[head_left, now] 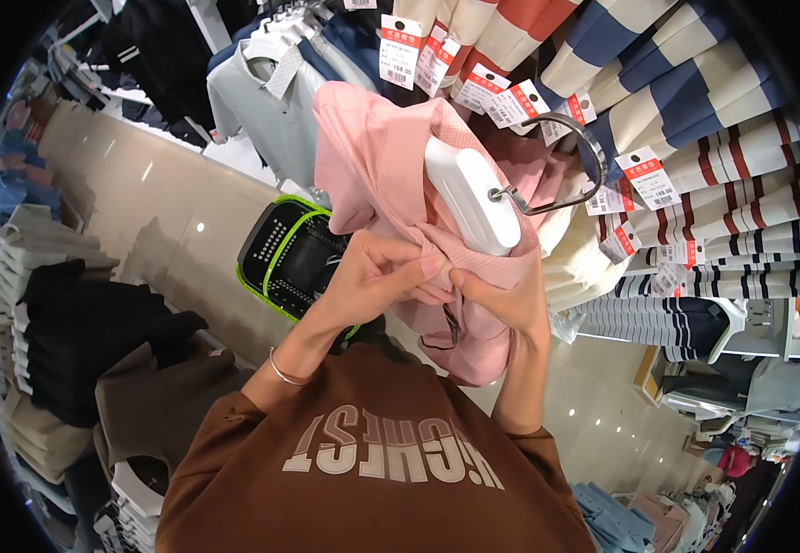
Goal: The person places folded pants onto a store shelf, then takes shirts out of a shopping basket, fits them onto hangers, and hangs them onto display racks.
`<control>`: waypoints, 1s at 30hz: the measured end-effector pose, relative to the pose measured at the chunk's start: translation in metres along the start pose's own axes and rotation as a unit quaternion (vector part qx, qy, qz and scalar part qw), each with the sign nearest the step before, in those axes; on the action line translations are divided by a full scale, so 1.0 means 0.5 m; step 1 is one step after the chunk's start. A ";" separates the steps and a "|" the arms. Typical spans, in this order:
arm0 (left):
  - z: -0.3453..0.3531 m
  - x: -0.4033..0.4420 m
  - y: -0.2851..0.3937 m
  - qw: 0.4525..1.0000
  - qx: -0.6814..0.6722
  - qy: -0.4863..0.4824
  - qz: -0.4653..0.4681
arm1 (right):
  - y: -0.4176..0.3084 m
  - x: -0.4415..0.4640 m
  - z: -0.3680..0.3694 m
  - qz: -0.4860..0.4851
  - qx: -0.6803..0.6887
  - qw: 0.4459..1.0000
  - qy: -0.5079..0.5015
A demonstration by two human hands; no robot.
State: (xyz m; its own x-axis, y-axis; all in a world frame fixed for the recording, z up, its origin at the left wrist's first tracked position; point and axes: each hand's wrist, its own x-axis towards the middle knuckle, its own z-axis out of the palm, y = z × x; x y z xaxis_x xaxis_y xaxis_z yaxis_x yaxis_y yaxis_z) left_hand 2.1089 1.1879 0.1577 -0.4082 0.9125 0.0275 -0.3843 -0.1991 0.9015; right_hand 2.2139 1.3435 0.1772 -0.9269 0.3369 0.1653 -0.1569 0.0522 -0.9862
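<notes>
A pink collared shirt (377, 166) is on a white hanger (469, 189) in front of me, its metal hook (593, 157) pointing to the upper right. My left hand (377, 276), with a bracelet on its wrist, pinches the shirt's front edge just below the hanger. Close beside it, my right hand (510, 300) grips the same front, thumb pressed on the fabric near the collar opening. Both hands are closed on the cloth. Whether a button lies between the fingertips is hidden. The lower part of the shirt hangs bunched beneath my hands.
Striped garments (667, 111) with red-and-white price tags (644, 180) hang close at the upper right. A grey shirt (271, 101) hangs behind. On the floor stands a black basket with a green rim (251, 276). Dark folded clothes (96, 332) are on the left.
</notes>
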 end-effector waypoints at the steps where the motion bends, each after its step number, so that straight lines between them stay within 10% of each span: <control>1: 0.003 -0.001 0.003 1.000 -0.001 0.002 -0.002 | 0.003 0.004 -0.004 -0.010 0.001 1.000 -0.016; 30: -0.044 -0.051 0.004 0.992 -0.098 0.072 0.035 | -0.026 0.035 0.094 0.032 0.088 0.993 -0.067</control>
State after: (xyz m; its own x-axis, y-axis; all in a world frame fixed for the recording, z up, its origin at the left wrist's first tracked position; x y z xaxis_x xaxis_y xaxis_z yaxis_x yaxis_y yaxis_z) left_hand 2.1003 1.1564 0.1492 -0.5485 0.8361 0.0114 -0.4992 -0.3384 0.7977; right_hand 2.1839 1.3042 0.1934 -0.9721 0.2052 0.1134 -0.1426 -0.1336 -0.9807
